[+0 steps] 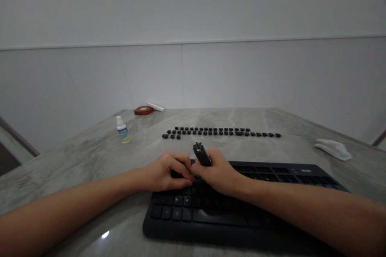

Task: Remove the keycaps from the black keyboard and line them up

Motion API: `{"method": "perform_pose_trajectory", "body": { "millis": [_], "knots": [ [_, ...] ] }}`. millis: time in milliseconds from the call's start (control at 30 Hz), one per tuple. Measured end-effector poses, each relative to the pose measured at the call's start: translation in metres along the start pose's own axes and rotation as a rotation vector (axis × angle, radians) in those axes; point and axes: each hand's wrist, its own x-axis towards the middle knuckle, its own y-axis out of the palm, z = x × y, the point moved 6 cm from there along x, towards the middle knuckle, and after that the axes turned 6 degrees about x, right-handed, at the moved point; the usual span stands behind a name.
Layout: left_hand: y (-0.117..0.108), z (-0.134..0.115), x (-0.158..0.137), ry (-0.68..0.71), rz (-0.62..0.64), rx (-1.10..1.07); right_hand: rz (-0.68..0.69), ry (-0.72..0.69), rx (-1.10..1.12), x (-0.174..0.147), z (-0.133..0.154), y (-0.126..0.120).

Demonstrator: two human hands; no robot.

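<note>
Over the black plastic keyboard (220, 217) on the grey marbled bench (256, 150), the right hand (219, 174) grips a black tool (202, 154), the left hand (171, 170) curls alongside, any hold unclear, seemingly prying at a hidden key, which calls for gentle lifting next.

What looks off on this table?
The keyboard: its upper rows look partly stripped, with dark gaps, while loose black keycaps lie in rows behind it. The neat lineup suggests deliberate removal, not damage. No spill stands out.
</note>
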Motion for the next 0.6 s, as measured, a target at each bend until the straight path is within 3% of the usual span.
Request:
{"method": "perform_pose_trajectory", "body": {
  "millis": [600],
  "knots": [
    [0.0009,-0.0032,0.0026,0.003,-0.007,-0.032,-0.085,-0.089,0.127,0.0025,0.0029,0.0016]
  ]
}}
